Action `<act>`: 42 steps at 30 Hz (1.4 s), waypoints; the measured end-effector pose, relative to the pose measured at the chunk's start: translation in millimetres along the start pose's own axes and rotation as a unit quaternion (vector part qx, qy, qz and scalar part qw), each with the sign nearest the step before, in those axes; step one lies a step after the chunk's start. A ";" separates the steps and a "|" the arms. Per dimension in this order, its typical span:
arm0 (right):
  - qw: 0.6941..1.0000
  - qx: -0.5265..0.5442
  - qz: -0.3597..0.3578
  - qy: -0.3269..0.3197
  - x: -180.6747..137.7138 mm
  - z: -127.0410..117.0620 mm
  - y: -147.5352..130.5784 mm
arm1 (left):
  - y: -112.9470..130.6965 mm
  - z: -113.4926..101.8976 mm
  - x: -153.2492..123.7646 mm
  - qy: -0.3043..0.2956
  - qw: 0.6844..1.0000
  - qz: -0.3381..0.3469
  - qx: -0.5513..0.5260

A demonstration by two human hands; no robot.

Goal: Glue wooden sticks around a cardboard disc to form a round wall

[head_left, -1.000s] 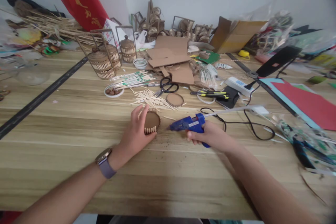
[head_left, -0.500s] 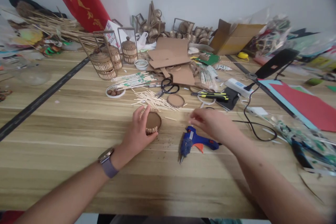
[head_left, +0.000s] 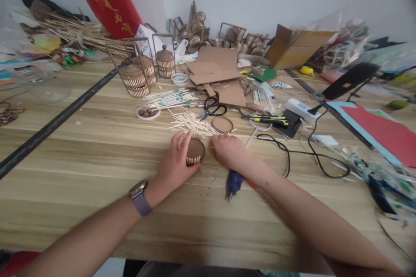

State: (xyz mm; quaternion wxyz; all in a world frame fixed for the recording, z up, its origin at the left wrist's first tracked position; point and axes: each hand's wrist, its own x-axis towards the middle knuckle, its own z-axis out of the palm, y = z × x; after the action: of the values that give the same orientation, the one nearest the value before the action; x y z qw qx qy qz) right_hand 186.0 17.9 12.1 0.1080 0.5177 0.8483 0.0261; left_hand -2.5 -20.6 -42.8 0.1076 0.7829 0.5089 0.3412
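Note:
My left hand (head_left: 175,162) is curled round a small round cardboard piece (head_left: 195,149) with short wooden sticks standing along its rim, and holds it on the wooden table (head_left: 97,160). My right hand (head_left: 229,150) lies knuckles up just right of that piece. Its fingers are bent down at the near edge of a pile of loose wooden sticks (head_left: 191,121), and what they pinch is hidden. A blue glue gun (head_left: 234,182) lies on the table under my right forearm, nozzle toward me.
Behind the hands lie black scissors (head_left: 212,108), a cardboard ring (head_left: 222,124), a yellow-and-black knife (head_left: 264,117), a small bowl (head_left: 148,113) and cardboard sheets (head_left: 214,69). Finished stick baskets (head_left: 134,78) stand at the back left. A black cable (head_left: 303,158) loops on the right.
My right hand laid the glue gun down on the table, then moved left to the sticks beside the round piece. My left hand kept hold of the piece.

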 end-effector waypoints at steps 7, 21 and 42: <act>1.000 0.024 -0.016 -0.008 -2.4 -14.8 8.9 | 0.7 -1.3 0.6 -0.005 1.000 -0.005 -0.001; 0.947 0.307 -0.080 0.060 -18.5 -28.8 22.2 | -2.1 -0.7 1.7 0.018 1.000 0.008 -0.012; 0.932 0.321 -0.162 0.048 -16.0 -5.9 -1.6 | -4.3 0.8 1.9 0.023 0.999 0.023 -0.010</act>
State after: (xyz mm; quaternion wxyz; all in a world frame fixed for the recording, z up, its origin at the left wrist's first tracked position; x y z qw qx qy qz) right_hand 190.4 3.4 20.1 -0.1017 0.3780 0.8882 -0.2406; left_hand -4.5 -16.8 -44.8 0.0957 0.7852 0.4898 0.3665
